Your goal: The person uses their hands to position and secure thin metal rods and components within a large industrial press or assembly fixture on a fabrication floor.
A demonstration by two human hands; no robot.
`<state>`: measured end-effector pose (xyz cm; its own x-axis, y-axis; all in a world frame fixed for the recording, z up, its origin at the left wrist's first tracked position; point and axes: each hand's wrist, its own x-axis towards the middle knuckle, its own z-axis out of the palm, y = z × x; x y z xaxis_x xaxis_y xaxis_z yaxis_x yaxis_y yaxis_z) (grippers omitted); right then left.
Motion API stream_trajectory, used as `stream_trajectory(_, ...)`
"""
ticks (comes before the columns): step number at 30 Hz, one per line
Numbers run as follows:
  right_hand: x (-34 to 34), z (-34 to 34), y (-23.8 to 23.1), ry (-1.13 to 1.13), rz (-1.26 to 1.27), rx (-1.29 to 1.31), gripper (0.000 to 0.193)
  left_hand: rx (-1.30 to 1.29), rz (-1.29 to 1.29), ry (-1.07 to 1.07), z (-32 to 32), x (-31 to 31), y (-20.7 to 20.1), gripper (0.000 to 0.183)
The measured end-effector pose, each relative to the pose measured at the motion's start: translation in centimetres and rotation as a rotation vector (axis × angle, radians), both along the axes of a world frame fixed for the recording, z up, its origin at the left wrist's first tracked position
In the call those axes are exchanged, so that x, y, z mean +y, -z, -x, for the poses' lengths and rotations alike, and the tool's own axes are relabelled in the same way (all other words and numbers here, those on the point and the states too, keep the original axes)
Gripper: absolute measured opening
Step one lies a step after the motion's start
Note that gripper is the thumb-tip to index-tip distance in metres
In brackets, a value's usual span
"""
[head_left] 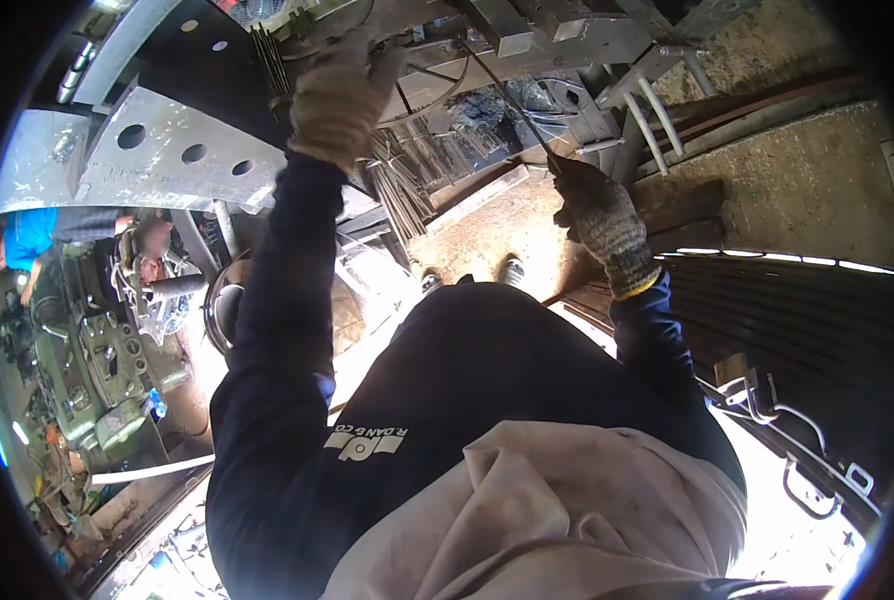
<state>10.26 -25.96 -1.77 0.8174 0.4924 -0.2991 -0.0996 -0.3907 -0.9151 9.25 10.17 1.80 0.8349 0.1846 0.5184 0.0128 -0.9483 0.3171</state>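
- Grasping the thin dark metal rod (508,97) at its near end: grey-knit-gloved right hand (597,205).
- Probably light, stiff; hold there.
- Beige-knit-gloved left hand (339,108), far left: grip unclear.

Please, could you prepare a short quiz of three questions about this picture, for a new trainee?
1. Which grip holds the thin rod: left or right?
2. True or false: the left grip is gloved.
3. How many round holes show in the large pale metal plate on the left?

Key:
1. The right grip.
2. True.
3. Three.
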Motion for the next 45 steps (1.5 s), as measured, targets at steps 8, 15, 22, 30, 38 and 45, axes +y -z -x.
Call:
stream_trajectory(8,-0.8,-1.4,5.0,-0.271,0.243,-1.134,0.036,0.089,-0.064,0.040,-0.2,4.0,4.1,0.053)
stream_trajectory(15,1.5,1.7,1.9,-0.115,0.263,-0.650,0.034,0.057,-0.070,-0.029,-1.0,5.7,5.3,0.049)
stream_trajectory(22,2.4,1.3,3.6,-0.211,0.284,-0.856,0.035,0.128,-0.008,-0.056,-0.8,5.0,4.2,0.047)
stream_trajectory(30,4.6,3.0,-0.3,0.159,-0.081,0.165,0.033,0.160,-0.030,-0.087,-0.9,4.5,3.5,0.049)
stream_trajectory(38,8.8,6.0,1.5,0.262,-0.443,0.430,0.057,0.053,-0.067,-0.099,-2.0,5.9,7.4,0.047)
stream_trajectory(45,22.8,11.1,2.9,0.554,-0.664,0.207,0.062,0.257,0.058,-0.080,-1.9,4.8,6.0,0.055)
